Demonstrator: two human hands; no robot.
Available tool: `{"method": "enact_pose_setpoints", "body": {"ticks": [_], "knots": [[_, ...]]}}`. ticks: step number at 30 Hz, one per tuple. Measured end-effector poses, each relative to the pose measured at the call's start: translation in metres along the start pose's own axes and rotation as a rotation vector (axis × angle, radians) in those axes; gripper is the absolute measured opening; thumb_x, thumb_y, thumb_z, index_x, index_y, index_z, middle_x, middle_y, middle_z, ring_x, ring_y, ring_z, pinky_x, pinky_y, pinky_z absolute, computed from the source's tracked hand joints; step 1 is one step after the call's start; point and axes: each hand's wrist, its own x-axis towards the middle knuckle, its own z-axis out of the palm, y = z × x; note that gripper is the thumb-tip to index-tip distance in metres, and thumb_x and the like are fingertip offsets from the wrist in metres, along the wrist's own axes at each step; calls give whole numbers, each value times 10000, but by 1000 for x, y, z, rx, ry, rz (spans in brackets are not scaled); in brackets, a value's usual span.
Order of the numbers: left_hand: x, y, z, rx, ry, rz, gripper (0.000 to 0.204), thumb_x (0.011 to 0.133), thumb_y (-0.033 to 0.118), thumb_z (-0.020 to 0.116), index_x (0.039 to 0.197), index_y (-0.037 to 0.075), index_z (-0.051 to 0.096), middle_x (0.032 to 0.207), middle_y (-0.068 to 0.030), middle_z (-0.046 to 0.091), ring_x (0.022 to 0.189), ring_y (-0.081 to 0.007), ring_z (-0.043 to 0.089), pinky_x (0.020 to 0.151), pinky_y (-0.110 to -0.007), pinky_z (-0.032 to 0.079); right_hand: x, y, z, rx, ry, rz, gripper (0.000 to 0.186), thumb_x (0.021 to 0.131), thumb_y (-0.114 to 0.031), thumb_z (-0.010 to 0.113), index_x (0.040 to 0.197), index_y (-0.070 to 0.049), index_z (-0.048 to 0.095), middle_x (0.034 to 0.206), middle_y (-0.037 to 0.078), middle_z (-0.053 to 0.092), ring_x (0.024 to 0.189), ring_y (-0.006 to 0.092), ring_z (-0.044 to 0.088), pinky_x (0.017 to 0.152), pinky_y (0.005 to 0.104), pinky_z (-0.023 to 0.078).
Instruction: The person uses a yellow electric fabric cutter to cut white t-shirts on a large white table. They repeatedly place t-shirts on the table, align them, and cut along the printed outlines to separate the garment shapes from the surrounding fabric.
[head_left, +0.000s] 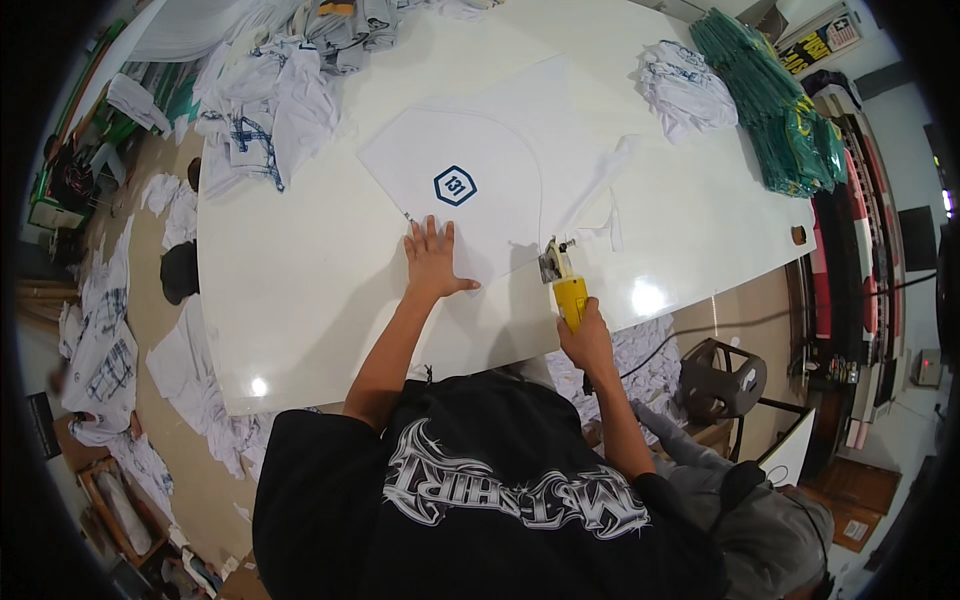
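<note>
A white cloth piece (490, 140) with a dark blue hexagonal print lies flat on the white table (310, 320). My left hand (432, 265) presses flat on the cloth's near left part, fingers spread. My right hand (588, 342) is wrapped round the yellow body of an electric rotary cutter (569, 297). The cutter's metal head stands at the cloth's near right edge, where a curved line runs up through the white material. Beside the head, a narrow white offcut strip (598, 190) lies partly apart from the cloth. The exact blade contact is too small to make out.
White printed garments (270, 120) are heaped at the far left, and a bundled white pile (688, 88) lies far right beside stacked green packs (770, 110). The cutter's black cord (690, 330) trails right, above a dark stool (722, 378). Someone in grey (740, 530) is at lower right.
</note>
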Motion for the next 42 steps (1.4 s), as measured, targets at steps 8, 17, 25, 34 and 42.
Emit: {"method": "enact_pose_setpoints", "body": {"ticks": [8,17,25,34,42], "knots": [[-13,-16,10,-29,93,69,1378,672,759,817,1678,85,161,1723,-292,52,1579,-531,4,1252,-670,60,-4,5,12,18,66,-44,554,913,-258,717,1222,76,401,973,406,660,931,579,655,806,600,535],[-15,-16,9,-80,67,66,1383,682,751,814,1684,86,133,1726,-292,21,1586,-510,-61,1262,-644,-10,11,-13,8,23,-8,63,546,914,-263,684,1251,65,406,1063,392,647,989,565,645,866,594,523],[-15,-18,7,-105,66,73,1379,684,738,823,1682,79,135,1726,-289,29,1584,-514,-59,1261,-643,-21,29,-22,15,18,52,28,555,909,-290,705,1216,62,405,1000,398,665,945,570,663,831,591,540],[-15,-21,11,-112,85,74,1376,679,745,823,1680,80,152,1728,-279,17,1583,-512,-69,1261,-641,-30,64,-45,18,14,94,23,534,897,-298,712,1157,61,415,964,380,674,895,555,682,798,587,559],[-18,-19,6,-162,92,65,1370,668,725,841,1677,79,174,1729,-273,34,1588,-498,-68,1261,-633,-40,115,-48,11,-56,123,-24,548,888,-310,714,1160,59,414,971,374,680,907,550,688,811,579,571]]}}
